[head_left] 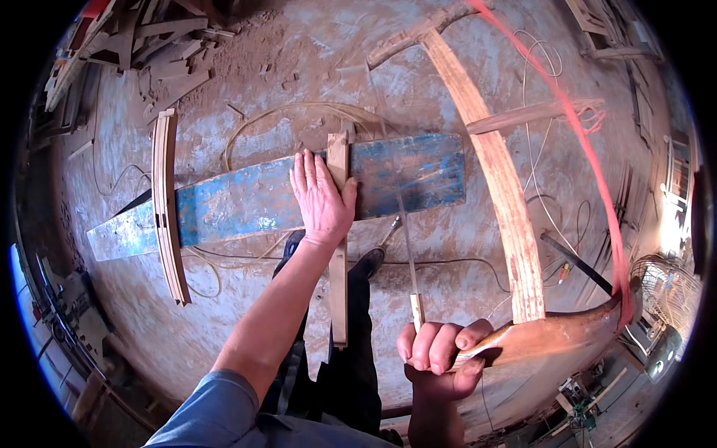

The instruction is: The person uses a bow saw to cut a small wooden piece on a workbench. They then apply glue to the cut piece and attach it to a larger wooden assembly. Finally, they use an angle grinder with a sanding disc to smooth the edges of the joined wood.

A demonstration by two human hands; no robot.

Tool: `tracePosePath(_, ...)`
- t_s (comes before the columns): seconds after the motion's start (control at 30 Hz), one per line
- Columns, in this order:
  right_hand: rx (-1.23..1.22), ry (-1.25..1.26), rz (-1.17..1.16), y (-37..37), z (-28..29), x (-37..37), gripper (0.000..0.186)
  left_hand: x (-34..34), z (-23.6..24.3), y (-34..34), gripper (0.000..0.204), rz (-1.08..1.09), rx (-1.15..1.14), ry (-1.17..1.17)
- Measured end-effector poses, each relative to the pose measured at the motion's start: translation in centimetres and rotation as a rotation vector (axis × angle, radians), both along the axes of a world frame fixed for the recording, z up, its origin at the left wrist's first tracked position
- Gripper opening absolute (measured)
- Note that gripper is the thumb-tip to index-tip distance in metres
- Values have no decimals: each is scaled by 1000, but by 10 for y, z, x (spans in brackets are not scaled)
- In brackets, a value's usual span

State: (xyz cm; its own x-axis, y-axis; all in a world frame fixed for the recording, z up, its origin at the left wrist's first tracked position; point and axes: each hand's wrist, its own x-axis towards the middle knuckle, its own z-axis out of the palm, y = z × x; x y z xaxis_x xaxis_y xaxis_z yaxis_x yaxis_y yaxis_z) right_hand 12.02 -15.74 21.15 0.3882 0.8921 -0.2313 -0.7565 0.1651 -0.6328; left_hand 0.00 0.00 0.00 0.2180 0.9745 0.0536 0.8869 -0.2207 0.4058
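Note:
A wooden frame saw [499, 175] stretches up the right side, with a pale middle beam and red cord along its outer edge. Wrapped around the lower end of it, at the blade's grip, is my closed right hand [442, 351]. The thin blade [407, 246] passes over the blue-painted bench [239, 198], right of a narrow wooden strip [338, 287]. This strip lies crosswise on the bench and overhangs its near edge. My left hand [326, 198] presses flat, fingers stretched along the strip's left side and thumb on its right; blade and strip look apart.
A bundle of wooden strips [166, 209] lies across the bench's left part. Scrap wood [175, 67] and sawdust cover the upper left floor. Cables [478, 265] run over the floor, near my shoe [368, 263]. A wire-caged fan [665, 299] stands at the right.

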Motion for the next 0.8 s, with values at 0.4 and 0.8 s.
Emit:
tracePosePath(0.4,-44,70,-12,15,1,-19,22,7,15,34,55,56,49,-200)
tracePosePath(0.8,-117,62,-20,27,7,-31,22,9,17,41,62,-51,65,-291)
